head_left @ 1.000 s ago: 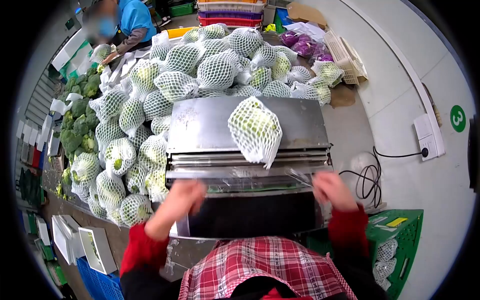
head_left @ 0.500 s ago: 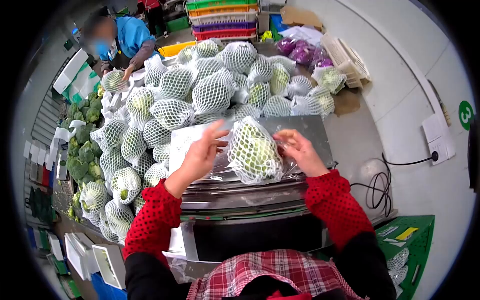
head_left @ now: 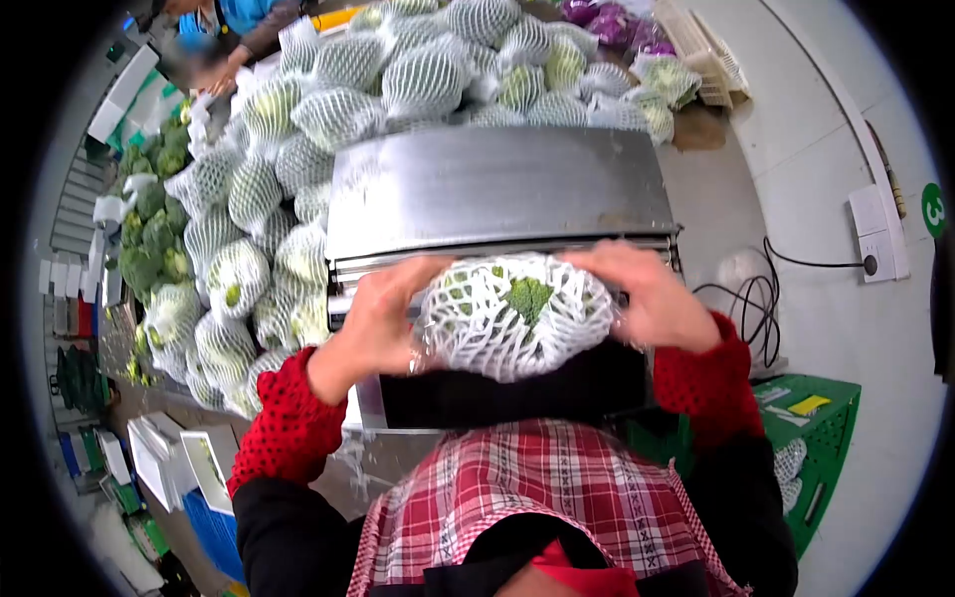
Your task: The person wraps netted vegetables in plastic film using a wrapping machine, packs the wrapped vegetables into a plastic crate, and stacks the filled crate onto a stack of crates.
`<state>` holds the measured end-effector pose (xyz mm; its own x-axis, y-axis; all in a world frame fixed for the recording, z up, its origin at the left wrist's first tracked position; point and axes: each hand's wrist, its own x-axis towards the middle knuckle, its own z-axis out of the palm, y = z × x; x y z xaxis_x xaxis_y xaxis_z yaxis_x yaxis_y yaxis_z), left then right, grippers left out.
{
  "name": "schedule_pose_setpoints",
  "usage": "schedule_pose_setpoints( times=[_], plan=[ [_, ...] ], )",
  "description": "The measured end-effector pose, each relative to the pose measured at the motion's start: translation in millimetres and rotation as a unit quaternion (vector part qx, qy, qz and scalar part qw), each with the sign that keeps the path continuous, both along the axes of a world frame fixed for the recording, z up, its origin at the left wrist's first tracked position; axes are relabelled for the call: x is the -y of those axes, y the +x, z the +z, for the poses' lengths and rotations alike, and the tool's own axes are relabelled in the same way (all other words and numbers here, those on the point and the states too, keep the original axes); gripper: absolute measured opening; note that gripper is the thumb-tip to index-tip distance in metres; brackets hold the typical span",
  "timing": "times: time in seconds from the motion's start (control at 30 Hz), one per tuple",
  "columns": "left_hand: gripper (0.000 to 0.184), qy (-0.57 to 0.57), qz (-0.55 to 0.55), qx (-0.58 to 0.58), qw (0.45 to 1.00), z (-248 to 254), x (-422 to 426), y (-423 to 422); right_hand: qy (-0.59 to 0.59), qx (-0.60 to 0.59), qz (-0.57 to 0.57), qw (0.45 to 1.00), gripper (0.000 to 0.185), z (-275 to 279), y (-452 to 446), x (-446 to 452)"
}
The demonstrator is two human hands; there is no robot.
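Between my two hands is a broccoli head in a white foam net, its dark green floret showing through a gap in the mesh. My left hand is closed against its left side, and my right hand grips the right side. Some clear film shines near my left fingers; how far it wraps round is hard to make out. The broccoli is held above the front edge of a steel-topped machine, over a black panel. My fingertips are partly hidden and blurred.
A pile of netted vegetables lies beyond and left of the machine. Loose broccoli sits farther left. A co-worker's hand is at far left. To the right are a black cable, a wall and a green crate.
Both hands have closed on the netted broccoli and brought it toward me, off the steel top. It has turned so the green floret shows. The view has tilted down.
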<state>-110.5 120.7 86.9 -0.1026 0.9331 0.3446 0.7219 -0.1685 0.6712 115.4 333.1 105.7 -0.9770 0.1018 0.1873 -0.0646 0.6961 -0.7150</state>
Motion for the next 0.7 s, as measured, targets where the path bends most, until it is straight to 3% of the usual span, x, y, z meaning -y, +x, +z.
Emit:
schedule_pose_setpoints(
  times=[0.03, 0.07, 0.13, 0.17, 0.2, 0.23, 0.27, 0.33, 0.37, 0.4, 0.43, 0.47, 0.53, 0.6, 0.63, 0.67, 0.7],
  plan=[
    [0.071, -0.043, -0.020, 0.124, 0.991, -20, 21, 12, -0.065, -0.014, -0.007, 0.998, 0.048, -19, 15, 18],
    [0.069, -0.103, -0.017, 0.202, 0.974, -37, 42, 26, -0.163, 0.085, -0.020, 0.983, 0.040, -35, 31, 35],
    [0.055, -0.128, 0.021, 0.330, 0.935, -55, 69, 57, -0.370, 0.250, -0.075, 0.892, 0.029, -58, 52, 57],
    [0.048, -0.203, 0.049, 0.484, 0.850, -77, 89, 59, -0.374, 0.252, -0.073, 0.890, 0.029, -63, 63, 67],
    [0.042, -0.265, 0.076, 0.619, 0.735, -79, 97, 59, -0.539, 0.220, -0.128, 0.803, 0.027, -66, 74, 73],
    [0.037, -0.211, 0.063, 0.736, 0.640, -75, 108, 60, -0.681, 0.180, -0.179, 0.687, 0.026, -68, 82, 77],
    [0.052, -0.144, 0.073, 0.778, 0.608, -70, 118, 75, -0.680, 0.179, -0.179, 0.688, 0.026, -69, 85, 86],
    [0.039, -0.097, 0.130, 0.740, 0.653, -69, 128, 95, -0.526, 0.028, -0.243, 0.814, 0.026, -73, 89, 110],
    [0.034, -0.096, 0.177, 0.676, 0.709, -71, 132, 106, -0.495, 0.024, -0.250, 0.831, 0.025, -79, 89, 111],
    [0.031, -0.095, 0.221, 0.606, 0.758, -75, 136, 115, -0.478, 0.024, -0.297, 0.826, 0.021, -77, 84, 113],
    [0.026, -0.049, 0.311, 0.593, 0.741, -80, 140, 123, -0.470, 0.009, -0.324, 0.821, 0.022, -76, 86, 108],
    [0.026, -0.055, 0.308, 0.593, 0.742, -74, 147, 126, -0.462, -0.007, -0.353, 0.814, 0.023, -75, 90, 103],
    [0.029, -0.038, 0.476, 0.580, 0.660, -49, 163, 125, -0.491, 0.065, -0.379, 0.782, 0.034, -50, 110, 102],
    [0.034, -0.158, 0.449, 0.508, 0.718, -41, 191, 125, -0.576, 0.128, -0.373, 0.716, 0.037, -55, 151, 113],
    [0.037, -0.268, 0.464, 0.523, 0.663, -60, 199, 122, -0.561, 0.199, -0.420, 0.685, 0.036, -70, 165, 122],
    [0.034, -0.329, 0.453, 0.461, 0.689, -103, 206, 128, -0.537, 0.254, -0.449, 0.668, 0.034, -95, 172, 133],
    [0.028, -0.350, 0.374, 0.435, 0.740, -153, 212, 133, -0.546, 0.267, -0.434, 0.665, 0.030, -132, 180, 143]
  ],
)
